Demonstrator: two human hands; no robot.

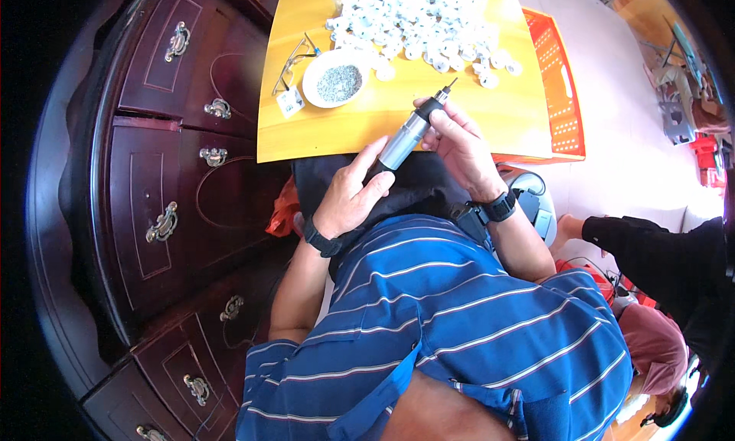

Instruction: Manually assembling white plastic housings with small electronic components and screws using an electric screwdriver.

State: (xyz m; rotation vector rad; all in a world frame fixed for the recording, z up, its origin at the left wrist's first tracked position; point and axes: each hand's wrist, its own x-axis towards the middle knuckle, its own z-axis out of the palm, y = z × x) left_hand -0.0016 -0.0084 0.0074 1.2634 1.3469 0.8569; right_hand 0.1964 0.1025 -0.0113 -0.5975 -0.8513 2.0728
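Note:
A grey and black electric screwdriver (403, 141) is held over my lap at the near edge of the table, its thin bit pointing up and away to the right. My right hand (462, 146) grips it near the black front collar, thumb on top. Around the rear end lies my left hand (354, 185), its fingers and thumb closed on the black tail. Beyond the tool stands a white bowl (312, 93) of small silvery screws (339, 83). Many small white plastic parts (413, 20) are heaped at the far side of the table.
The yellow wooden table (475, 127) also bears eyeglasses (289, 67) and a small white packet (290, 102). An orange plastic crate (563, 96) stands at its right. Dark wooden drawers (153, 204) close off the left. Other people (651, 341) are on the right.

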